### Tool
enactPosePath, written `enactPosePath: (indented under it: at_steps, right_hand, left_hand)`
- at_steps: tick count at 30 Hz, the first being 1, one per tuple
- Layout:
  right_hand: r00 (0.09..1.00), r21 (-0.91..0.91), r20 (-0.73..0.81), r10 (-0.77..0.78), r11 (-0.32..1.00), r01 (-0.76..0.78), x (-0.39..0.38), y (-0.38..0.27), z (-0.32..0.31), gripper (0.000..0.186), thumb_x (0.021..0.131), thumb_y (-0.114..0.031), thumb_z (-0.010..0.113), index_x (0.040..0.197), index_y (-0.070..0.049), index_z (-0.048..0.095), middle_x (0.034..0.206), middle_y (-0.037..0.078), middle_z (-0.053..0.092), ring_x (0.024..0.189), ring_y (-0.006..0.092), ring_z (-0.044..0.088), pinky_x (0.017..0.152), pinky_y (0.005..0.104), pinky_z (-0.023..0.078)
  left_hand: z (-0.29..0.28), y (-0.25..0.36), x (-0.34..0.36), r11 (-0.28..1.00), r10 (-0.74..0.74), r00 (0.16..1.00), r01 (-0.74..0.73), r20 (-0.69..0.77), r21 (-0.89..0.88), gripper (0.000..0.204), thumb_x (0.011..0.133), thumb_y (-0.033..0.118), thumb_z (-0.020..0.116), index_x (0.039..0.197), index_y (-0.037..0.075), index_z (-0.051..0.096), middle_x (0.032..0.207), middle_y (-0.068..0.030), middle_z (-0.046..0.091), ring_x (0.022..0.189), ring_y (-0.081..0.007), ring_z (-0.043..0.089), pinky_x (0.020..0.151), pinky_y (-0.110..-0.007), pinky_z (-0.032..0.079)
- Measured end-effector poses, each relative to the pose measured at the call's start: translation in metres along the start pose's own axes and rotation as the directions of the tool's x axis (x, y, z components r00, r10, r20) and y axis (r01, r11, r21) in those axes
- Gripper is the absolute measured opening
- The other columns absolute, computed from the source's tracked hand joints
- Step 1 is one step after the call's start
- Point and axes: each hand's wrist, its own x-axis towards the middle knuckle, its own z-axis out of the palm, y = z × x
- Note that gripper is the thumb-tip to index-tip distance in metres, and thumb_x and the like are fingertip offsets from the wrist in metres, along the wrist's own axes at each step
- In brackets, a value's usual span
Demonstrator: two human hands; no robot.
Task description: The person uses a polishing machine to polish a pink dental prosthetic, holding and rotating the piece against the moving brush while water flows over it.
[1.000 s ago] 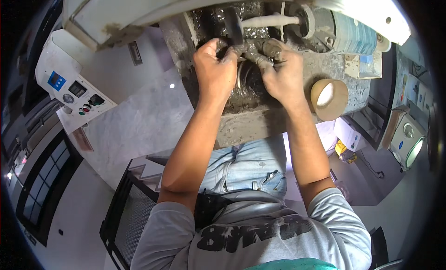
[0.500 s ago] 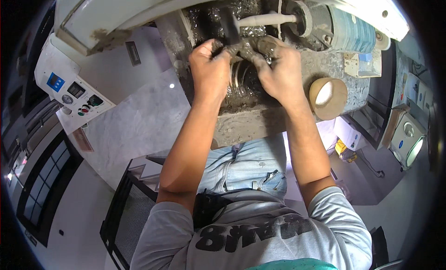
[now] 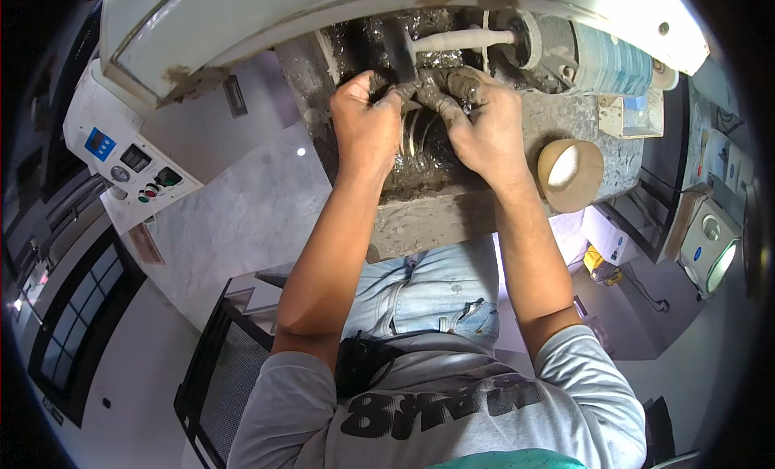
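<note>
My left hand (image 3: 363, 126) and my right hand (image 3: 490, 130) meet over a wet, muddy tray (image 3: 387, 196). Both have curled fingers, smeared with grey slurry. Between their fingertips is a small slurry-coated piece (image 3: 428, 88) whose kind I cannot make out. It is close against the near edge of a dark wheel (image 3: 398, 49), and whether they touch is unclear. The wheel sits on a pale tapered spindle (image 3: 464, 39) that runs right to a motor housing (image 3: 542, 45). Below the hands, curved light bands (image 3: 413, 131) show in the dark slurry.
A tan bowl (image 3: 593, 174) with a white inside stands right of my right forearm. Behind it are a water-blue plastic bottle (image 3: 613, 57) and a small white box (image 3: 631, 118). A white hood (image 3: 242, 37) arches over the tray. At left is a control panel (image 3: 133, 166) with knobs.
The hands stay at the wheel with the piece, with only slight finger shifts. The whole view has tipped a little, and the hood's edge sits slightly lower.
</note>
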Motion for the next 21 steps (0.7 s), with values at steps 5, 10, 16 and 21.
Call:
enactPosePath:
  at_steps: [5,10,16,21]
  right_hand:
    - [0.999,0.092,-0.039,-0.034,0.995,0.037,-0.011,0.002,-0.003,0.026,0.072,0.005,0.064,0.096,0.0,0.072,0.092,0.018,0.069,0.084,0.0357,0.067,0.075,0.0394,0.053]
    - [1.0,0.031,0.0,-0.028,0.999,0.028,0.002,-0.001,0.002,0.026,0.072,0.003,0.065,0.097,-0.002,0.072,0.094,0.018,0.069,0.084,0.0354,0.067,0.077,0.0388,0.053]
    - [0.999,-0.017,-0.031,-0.035,0.999,0.034,0.001,-0.003,-0.001,0.023,0.073,0.002,0.066,0.095,-0.002,0.073,0.09,0.018,0.068,0.081,0.0368,0.066,0.074,0.041,0.053]
    - [0.999,0.026,0.012,0.032,0.999,-0.032,-0.003,-0.007,-0.005,0.022,0.072,0.002,0.068,0.094,0.0,0.072,0.089,0.019,0.068,0.082,0.0374,0.067,0.075,0.0407,0.053]
  left_hand:
    - [0.002,-0.01,-0.01,0.976,0.198,0.975,-0.206,0.097,0.074,0.021,0.085,-0.015,0.051,0.094,-0.007,0.067,0.09,-0.0073,0.069,0.073,-0.0085,0.061,0.069,-0.022,0.05]
    - [0.0,-0.009,0.003,0.994,0.099,0.994,-0.096,0.054,-0.059,0.019,0.084,-0.014,0.052,0.094,-0.007,0.067,0.09,-0.0091,0.069,0.074,-0.0109,0.063,0.071,-0.024,0.051]
    - [0.005,-0.006,-0.003,0.992,0.117,0.992,-0.114,0.047,-0.052,0.019,0.082,-0.015,0.052,0.084,-0.004,0.068,0.079,-0.0025,0.066,0.065,-0.006,0.057,0.06,-0.023,0.048]
    - [0.003,-0.008,-0.001,0.991,0.098,0.995,-0.094,0.036,-0.097,0.02,0.081,-0.014,0.052,0.086,-0.004,0.068,0.081,-0.0035,0.067,0.068,-0.0067,0.058,0.061,-0.022,0.047]
